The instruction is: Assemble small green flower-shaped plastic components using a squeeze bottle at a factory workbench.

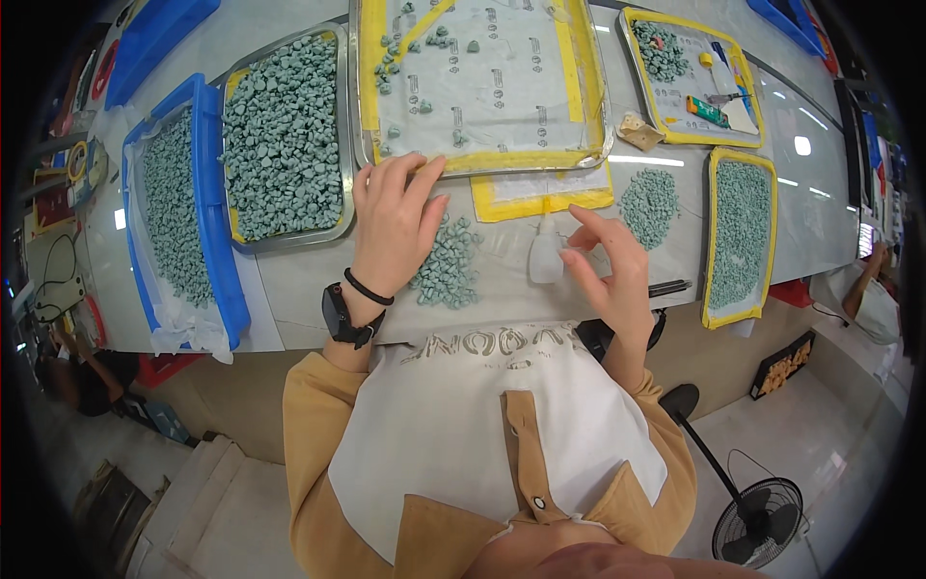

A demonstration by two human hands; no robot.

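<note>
My left hand (400, 207) has its fingers stretched out over the near rim of a large metal tray (362, 87), which is edged with yellow tape and lined with printed white paper. Several green pieces (439, 39) sit scattered on that lining. Below the fingers, a loose heap of smaller green pieces (447, 275) lies on the table. Thumb and fingers of my right hand (612, 265) are apart beside a small white squeeze bottle (546, 259) with an orange-yellow tip. Whether the thumb touches the bottle, I cannot tell. A yellow-edged board (492, 205) partly shows under the big tray.
At left stand a metal tray of larger green pieces (280, 145) and a blue bin (217, 232). To the right are a small heap (648, 207), a yellow-edged tray (714, 227) and a tray with tubes (675, 130). A pen (668, 288) lies near the table edge.
</note>
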